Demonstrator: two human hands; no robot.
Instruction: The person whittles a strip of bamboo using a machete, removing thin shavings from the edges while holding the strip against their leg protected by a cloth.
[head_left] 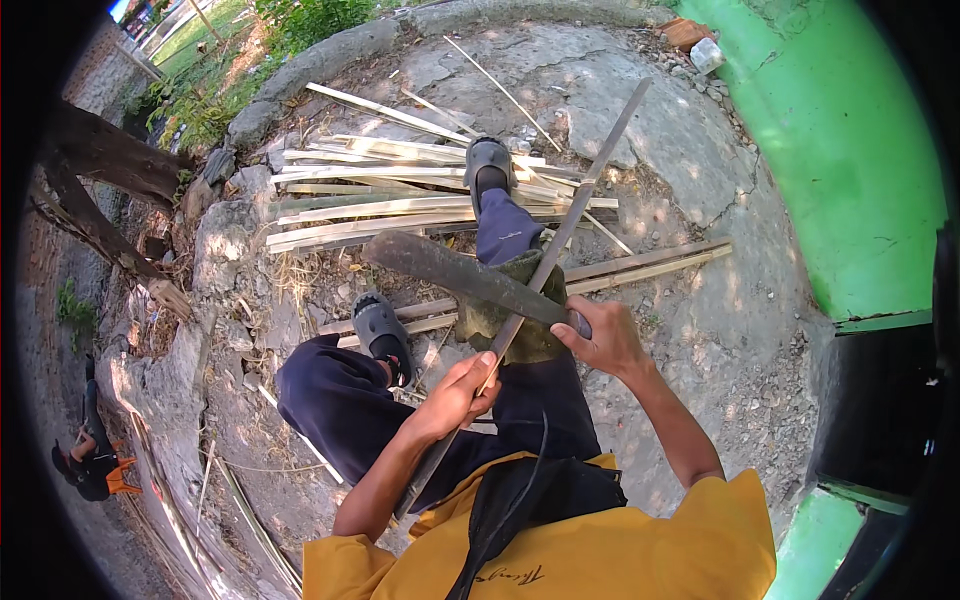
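My left hand is closed around a long, thin bamboo strip, which runs slantwise from near my lap to the far right. In my right hand is the handle of a machete. Its wide dark blade points left and lies across the strip, just beyond my left hand. Whether the edge bites into the strip cannot be made out. Under the crossing, an olive cloth covers part of my leg. My foot in a grey clog rests on a pile of pale split bamboo strips.
Two longer strips lie across the ground beneath my leg. More strips are at the lower left. A green wall bounds the right side. Tree trunks stand left, and a person sits on an orange chair farther off.
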